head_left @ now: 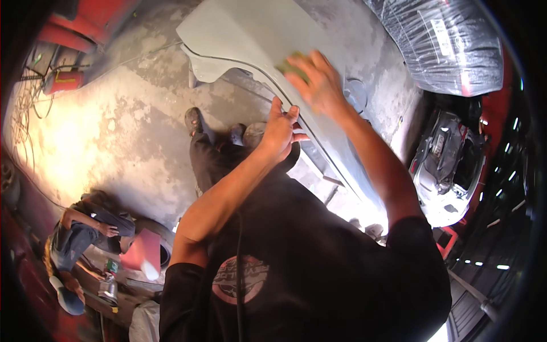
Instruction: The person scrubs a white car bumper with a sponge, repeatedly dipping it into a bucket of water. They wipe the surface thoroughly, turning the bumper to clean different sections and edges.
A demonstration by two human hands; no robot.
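A long, light-grey car body panel (250,34) with a curved lip along its left edge stretches from the top centre toward the lower right. My left hand (278,134) is closed on that edge near its middle, fingers and thumb bent around the lip. Across the panel's upper face, my right hand (322,85) presses a small yellow-green pad (302,65), which looks like a sanding pad. Motion smears this hand, and its fingers partly cover the pad.
At lower left a person (82,233) in a cap sits low beside a red sheet (142,253) and a metal canister (107,290). A plastic-wrapped car (444,45) stands at upper right, a light-coloured vehicle (450,165) below it. Cables (25,125) lie at far left.
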